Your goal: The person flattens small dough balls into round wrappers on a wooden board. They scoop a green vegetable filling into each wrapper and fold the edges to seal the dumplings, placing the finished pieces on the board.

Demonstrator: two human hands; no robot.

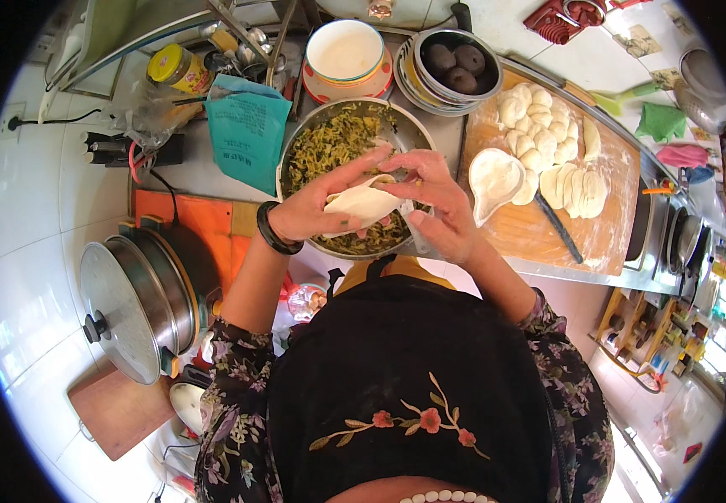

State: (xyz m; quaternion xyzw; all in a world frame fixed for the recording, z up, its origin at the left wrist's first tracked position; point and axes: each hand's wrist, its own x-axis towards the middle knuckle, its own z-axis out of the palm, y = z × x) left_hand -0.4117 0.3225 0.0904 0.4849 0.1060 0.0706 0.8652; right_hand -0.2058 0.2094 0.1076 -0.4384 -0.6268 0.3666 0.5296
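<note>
My left hand (312,207) cups a folded dough wrapper (366,204) above a steel bowl (429,135). Chopped green and yellow filling (331,148) lies in the bowl. From the other side, the fingertips of my right hand (441,201) touch the wrapper's upper edge. A pale utensil (417,231), probably a spoon, sticks out below the right fingers; its far end is hidden. Whatever lies inside the fold cannot be seen. On the floured wooden board (495,236) to the right are flat dough rounds (577,190), dough pieces (539,126) and a dark rolling pin (558,226).
A teal pouch (246,135) stands left of the bowl. Behind it are stacked bowls (345,50) and a pot (492,82) holding dark round items. A floury white scoop-shaped dish (495,179) rests on the board. A lidded steamer (149,295) sits at the left.
</note>
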